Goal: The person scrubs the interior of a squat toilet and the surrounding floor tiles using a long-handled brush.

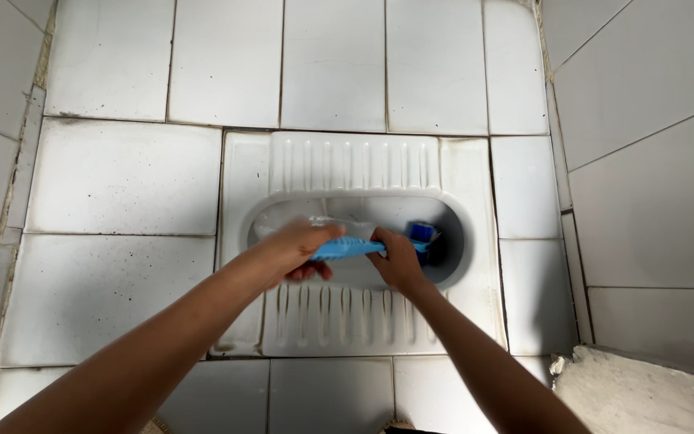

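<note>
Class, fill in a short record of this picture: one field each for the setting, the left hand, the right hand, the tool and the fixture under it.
Setting: white tiled floor and white tiled walls, seen from above
Left hand: grips the near end of the blue plastic brush handle
Right hand: grips the same handle further along
Tool: handle lies roughly level; dark blue brush head at its far end
Fixture: white ceramic squat toilet pan with ribbed footrests; brush head sits inside its bowl

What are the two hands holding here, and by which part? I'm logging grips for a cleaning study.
A blue toilet brush: the left hand and the right hand both grip its handle, the brush head pointing into the squat toilet.
</note>
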